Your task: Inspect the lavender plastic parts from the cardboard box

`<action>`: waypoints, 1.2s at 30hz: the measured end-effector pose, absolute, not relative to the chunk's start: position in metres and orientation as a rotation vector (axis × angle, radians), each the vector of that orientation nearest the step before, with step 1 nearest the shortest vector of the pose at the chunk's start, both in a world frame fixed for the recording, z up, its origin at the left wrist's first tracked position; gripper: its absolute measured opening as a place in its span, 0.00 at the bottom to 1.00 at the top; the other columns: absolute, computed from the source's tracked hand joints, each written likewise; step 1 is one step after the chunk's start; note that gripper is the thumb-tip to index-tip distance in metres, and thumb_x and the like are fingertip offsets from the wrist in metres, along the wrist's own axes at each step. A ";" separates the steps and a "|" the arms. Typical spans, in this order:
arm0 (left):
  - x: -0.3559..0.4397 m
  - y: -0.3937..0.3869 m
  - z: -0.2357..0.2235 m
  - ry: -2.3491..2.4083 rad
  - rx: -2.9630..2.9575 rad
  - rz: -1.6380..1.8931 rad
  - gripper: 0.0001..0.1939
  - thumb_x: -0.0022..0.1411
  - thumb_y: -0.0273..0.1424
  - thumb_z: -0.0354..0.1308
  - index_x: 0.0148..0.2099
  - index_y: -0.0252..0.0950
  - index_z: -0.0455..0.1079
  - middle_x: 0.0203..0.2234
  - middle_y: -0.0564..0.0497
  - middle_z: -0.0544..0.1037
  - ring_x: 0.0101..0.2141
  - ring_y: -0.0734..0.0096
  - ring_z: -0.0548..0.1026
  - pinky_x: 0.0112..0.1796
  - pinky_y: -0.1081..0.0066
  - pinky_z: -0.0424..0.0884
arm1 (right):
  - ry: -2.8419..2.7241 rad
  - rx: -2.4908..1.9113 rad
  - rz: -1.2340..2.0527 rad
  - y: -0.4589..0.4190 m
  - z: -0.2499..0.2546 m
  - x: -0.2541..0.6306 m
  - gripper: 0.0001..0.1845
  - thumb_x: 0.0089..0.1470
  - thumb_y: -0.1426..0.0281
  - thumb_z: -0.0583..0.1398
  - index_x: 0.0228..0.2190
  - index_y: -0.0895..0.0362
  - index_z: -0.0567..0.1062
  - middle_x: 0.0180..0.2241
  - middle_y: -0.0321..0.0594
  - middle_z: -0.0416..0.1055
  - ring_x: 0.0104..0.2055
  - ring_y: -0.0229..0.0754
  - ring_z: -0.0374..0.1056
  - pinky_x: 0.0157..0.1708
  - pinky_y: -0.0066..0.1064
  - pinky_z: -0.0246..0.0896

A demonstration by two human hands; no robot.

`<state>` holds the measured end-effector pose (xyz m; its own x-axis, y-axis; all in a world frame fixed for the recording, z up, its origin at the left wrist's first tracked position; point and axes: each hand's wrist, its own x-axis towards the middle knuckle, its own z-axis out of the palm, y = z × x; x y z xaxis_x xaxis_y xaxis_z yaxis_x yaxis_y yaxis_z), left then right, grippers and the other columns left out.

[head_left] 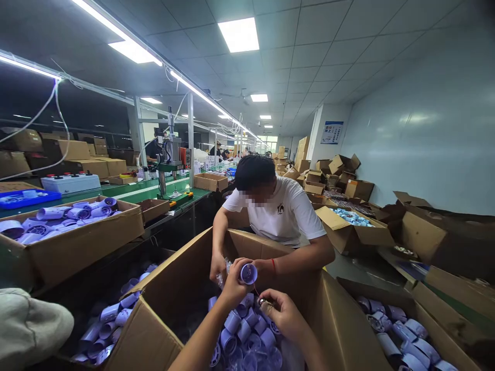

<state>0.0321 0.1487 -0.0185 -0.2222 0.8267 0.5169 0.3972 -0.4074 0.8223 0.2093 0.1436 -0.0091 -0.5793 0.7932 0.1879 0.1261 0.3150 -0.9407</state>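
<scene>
My left hand [232, 284] is closed around a pale purple plastic cylinder part [248, 273], held up over a large open cardboard box [166, 293]. My right hand [279, 309] is pinched on a small metal piece [262, 302] just below that part. Several more purple cylinder parts [247, 335] lie in the box under my hands. Across the box a person in a white T-shirt [284, 214] leans in, with both hands at a clear plastic bag [222, 275] close to my left hand.
Open cartons of the same purple parts stand at left [69, 232], lower left [108, 319] and lower right [402, 335]. A green workbench with a press machine [170, 159] runs along the left. Empty cardboard boxes [340, 175] pile up by the right wall.
</scene>
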 end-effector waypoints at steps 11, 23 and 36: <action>0.028 0.152 -0.028 1.384 1.527 1.554 0.34 0.38 0.17 0.55 0.52 0.38 0.66 0.47 0.47 0.72 0.48 0.61 0.70 0.50 0.62 0.64 | -2.006 -0.820 1.274 0.145 -0.008 0.209 0.10 0.49 0.64 0.58 0.30 0.58 0.76 0.28 0.36 0.71 0.32 0.40 0.64 0.35 0.31 0.57; 0.029 0.153 -0.026 1.321 1.805 1.504 0.30 0.40 0.16 0.54 0.49 0.37 0.65 0.46 0.48 0.70 0.49 0.61 0.68 0.52 0.61 0.62 | -2.078 -0.837 1.416 0.148 -0.012 0.209 0.09 0.47 0.65 0.58 0.27 0.58 0.72 0.23 0.32 0.65 0.28 0.36 0.58 0.30 0.28 0.51; 0.039 0.136 -0.027 1.402 1.955 1.230 0.27 0.38 0.17 0.57 0.44 0.37 0.62 0.41 0.50 0.66 0.44 0.64 0.66 0.47 0.65 0.63 | -1.830 -1.102 0.984 0.147 -0.010 0.211 0.13 0.48 0.63 0.55 0.30 0.57 0.75 0.30 0.43 0.75 0.34 0.46 0.69 0.36 0.35 0.62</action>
